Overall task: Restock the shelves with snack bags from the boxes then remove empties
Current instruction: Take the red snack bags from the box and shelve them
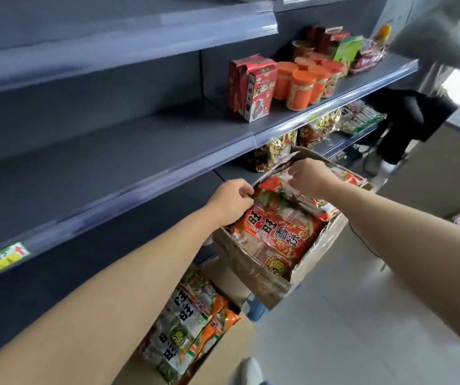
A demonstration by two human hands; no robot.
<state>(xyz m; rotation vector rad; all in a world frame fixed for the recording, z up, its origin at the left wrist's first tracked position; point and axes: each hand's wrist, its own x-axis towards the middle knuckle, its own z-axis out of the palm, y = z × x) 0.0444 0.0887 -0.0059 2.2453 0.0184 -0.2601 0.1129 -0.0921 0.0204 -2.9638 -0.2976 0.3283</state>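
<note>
2 hands are on the job here. Your left hand [233, 200] has its fingers curled tight at the upper left corner of the top red bag [278, 232]. Your right hand [310, 176] pinches the crinkled top edge of that same bag further right. I cannot tell whether either one has also caught the box flap [278, 162] arching just behind them. The bag lies on top of others in the open cardboard box [251, 270]. That box stands raised off the floor just beside the shelves, below the bare shelf [126, 145] at your left.

By the look of it, the bag is light and puffy, and it seems to hold brittle crackers. It should lift with little effort but will crush if you squeeze the middle. The film looks glossy and slippery. The flat sealed seam along the top is the safest place to take hold, with 1 hand near each corner, so the bag hangs straight and does not twist. Lift it clear of the flap before you swing over to the shelf. A 2nd box [223, 357] holding green and orange bags [190, 323] waits lower down, near your left forearm.
</note>
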